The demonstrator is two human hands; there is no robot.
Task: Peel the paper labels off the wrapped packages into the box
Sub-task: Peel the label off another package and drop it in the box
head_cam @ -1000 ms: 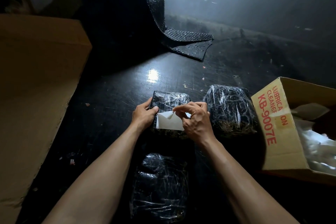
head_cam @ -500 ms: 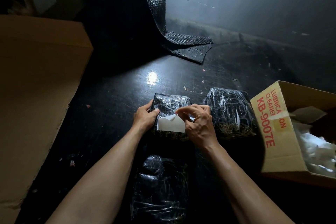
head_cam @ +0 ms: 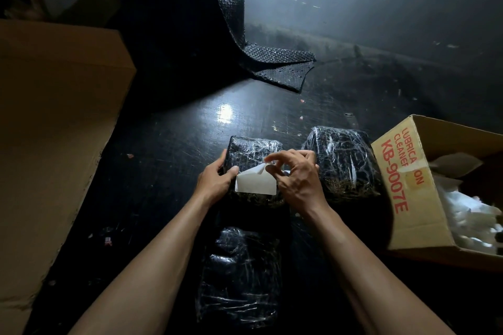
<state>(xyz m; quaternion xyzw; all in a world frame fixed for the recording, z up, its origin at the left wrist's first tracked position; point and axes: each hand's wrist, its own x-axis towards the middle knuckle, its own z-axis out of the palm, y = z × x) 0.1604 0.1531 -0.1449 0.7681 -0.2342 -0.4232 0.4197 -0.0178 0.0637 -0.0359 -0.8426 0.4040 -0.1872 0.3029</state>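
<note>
A black plastic-wrapped package (head_cam: 251,151) lies on the dark floor in the middle. A white paper label (head_cam: 254,183) is stuck on its near side, with the upper right corner curled up. My right hand (head_cam: 295,179) pinches that lifted corner between thumb and fingers. My left hand (head_cam: 216,181) grips the package's left edge, thumb on top. A second wrapped package (head_cam: 341,162) lies to the right, a third (head_cam: 239,277) near me between my forearms. The open cardboard box (head_cam: 400,179) at the right holds crumpled white paper (head_cam: 468,215).
A large brown cardboard carton (head_cam: 54,130) fills the left side. A strip of black bubble wrap (head_cam: 272,62) hangs down and spreads on the floor behind the packages. Small scraps dot the scratched dark floor (head_cam: 177,130).
My right hand has peeled the label's upper right corner further up and left, so more of the label stands off the wrap. My left hand stays on the package's edge.
</note>
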